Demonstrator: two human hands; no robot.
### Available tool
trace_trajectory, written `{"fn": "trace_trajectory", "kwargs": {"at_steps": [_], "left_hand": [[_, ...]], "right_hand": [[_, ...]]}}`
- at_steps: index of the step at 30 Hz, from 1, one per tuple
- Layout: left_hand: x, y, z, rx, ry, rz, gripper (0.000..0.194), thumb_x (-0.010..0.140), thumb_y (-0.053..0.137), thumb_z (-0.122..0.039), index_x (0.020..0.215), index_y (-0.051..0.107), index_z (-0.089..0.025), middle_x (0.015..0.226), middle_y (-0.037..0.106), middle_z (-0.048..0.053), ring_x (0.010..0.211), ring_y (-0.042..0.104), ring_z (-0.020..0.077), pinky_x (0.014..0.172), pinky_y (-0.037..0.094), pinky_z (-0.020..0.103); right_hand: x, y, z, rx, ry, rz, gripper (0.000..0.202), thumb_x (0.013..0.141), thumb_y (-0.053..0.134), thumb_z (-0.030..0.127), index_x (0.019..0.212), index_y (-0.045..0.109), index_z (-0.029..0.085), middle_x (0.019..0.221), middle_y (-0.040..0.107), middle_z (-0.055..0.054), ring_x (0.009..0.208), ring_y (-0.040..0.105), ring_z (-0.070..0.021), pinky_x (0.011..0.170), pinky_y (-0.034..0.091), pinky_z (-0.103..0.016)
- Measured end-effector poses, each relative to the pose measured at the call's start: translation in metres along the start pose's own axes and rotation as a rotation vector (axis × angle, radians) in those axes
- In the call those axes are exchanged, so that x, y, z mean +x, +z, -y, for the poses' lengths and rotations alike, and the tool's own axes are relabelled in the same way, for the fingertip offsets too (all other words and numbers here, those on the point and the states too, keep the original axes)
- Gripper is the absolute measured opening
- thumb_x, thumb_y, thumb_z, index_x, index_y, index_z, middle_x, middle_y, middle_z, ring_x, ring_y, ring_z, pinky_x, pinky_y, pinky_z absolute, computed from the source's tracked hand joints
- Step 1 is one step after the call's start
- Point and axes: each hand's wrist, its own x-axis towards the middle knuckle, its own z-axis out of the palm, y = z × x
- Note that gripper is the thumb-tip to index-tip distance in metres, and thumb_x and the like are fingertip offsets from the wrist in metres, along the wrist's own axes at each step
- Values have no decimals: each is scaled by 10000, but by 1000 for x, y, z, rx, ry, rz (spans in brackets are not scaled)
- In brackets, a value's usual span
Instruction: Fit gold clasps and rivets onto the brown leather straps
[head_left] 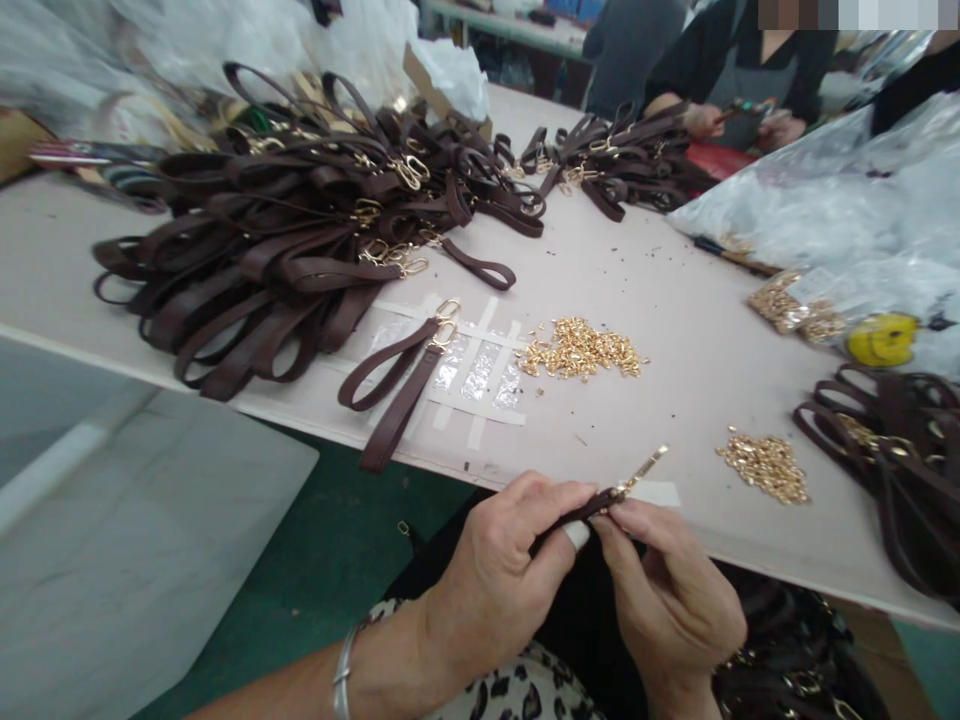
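Observation:
A dark brown strap (592, 508) with a gold clasp (641, 472) is pinched between my two hands at the table's front edge. My left hand (517, 545) is closed on the strap, with a pale wrap round one finger. My right hand (667, 590) has its thumb and fingers pressed together on the strap near the clasp; whether a small part is between them cannot be made out. Beyond my hands lie a pile of small gold pieces (585, 348) and, to the right, a second pile (765, 465). Two finished-looking strap loops (401, 410) rest at the left on clear tape.
A large heap of brown straps (300, 230) covers the left of the table (645, 410). More straps (892, 450) lie at the right edge, below plastic bags (825, 190). Across the table, a person's hands (776, 130) hold a small tool.

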Motion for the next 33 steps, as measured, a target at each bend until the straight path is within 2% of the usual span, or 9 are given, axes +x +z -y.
{"fn": "trace_trajectory", "kwargs": {"at_steps": [7, 13, 16, 19, 24, 27, 33], "left_hand": [[0, 3, -1, 2, 40, -44, 416, 836, 541, 18, 1176, 687, -174, 968, 683, 64, 888, 648, 173, 817, 532, 295], [-2, 6, -1, -49, 37, -69, 414, 833, 549, 30, 1173, 685, -164, 978, 686, 62, 916, 652, 166, 836, 524, 279], [-1, 7, -2, -69, 23, -57, 385, 843, 558, 16, 1158, 691, -161, 960, 684, 57, 895, 652, 159, 815, 525, 272], [0, 7, -2, -71, -1, -43, 369, 854, 560, 6, 1158, 691, -158, 957, 686, 56, 896, 651, 157, 817, 521, 268], [0, 7, 0, -52, 67, -67, 366, 867, 549, -3, 1180, 678, -142, 982, 682, 68, 921, 644, 157, 835, 515, 264], [-1, 6, 1, -43, 49, -56, 371, 866, 545, 1, 1179, 682, -142, 965, 677, 68, 903, 640, 156, 820, 513, 263], [-2, 5, -1, -36, 51, -34, 437, 846, 543, 25, 1215, 677, -165, 983, 690, 70, 911, 645, 161, 825, 517, 268]], "right_hand": [[3, 0, 3, 47, 57, 15, 188, 817, 712, 87, 942, 699, 226, 869, 735, -19, 761, 701, -181, 724, 588, -325], [3, 3, 3, 94, 38, -11, 220, 796, 707, 46, 927, 692, 221, 864, 736, -13, 750, 703, -178, 724, 582, -320], [1, 4, 2, 147, 91, -33, 196, 805, 706, 56, 910, 689, 220, 858, 729, -15, 753, 696, -179, 710, 578, -322], [-1, 4, 1, 140, 83, -38, 193, 808, 707, 64, 928, 686, 215, 882, 729, -22, 780, 696, -183, 721, 574, -326], [-2, 2, 3, 45, 51, -13, 225, 836, 680, 61, 998, 678, 218, 924, 726, -30, 833, 693, -186, 755, 565, -324], [-3, 1, 2, 58, 51, 38, 199, 849, 662, 59, 971, 667, 216, 909, 714, -24, 835, 683, -175, 758, 552, -313], [-5, 2, -2, 103, 97, 23, 149, 859, 655, 82, 923, 657, 217, 894, 697, -30, 822, 665, -179, 731, 540, -318]]}}
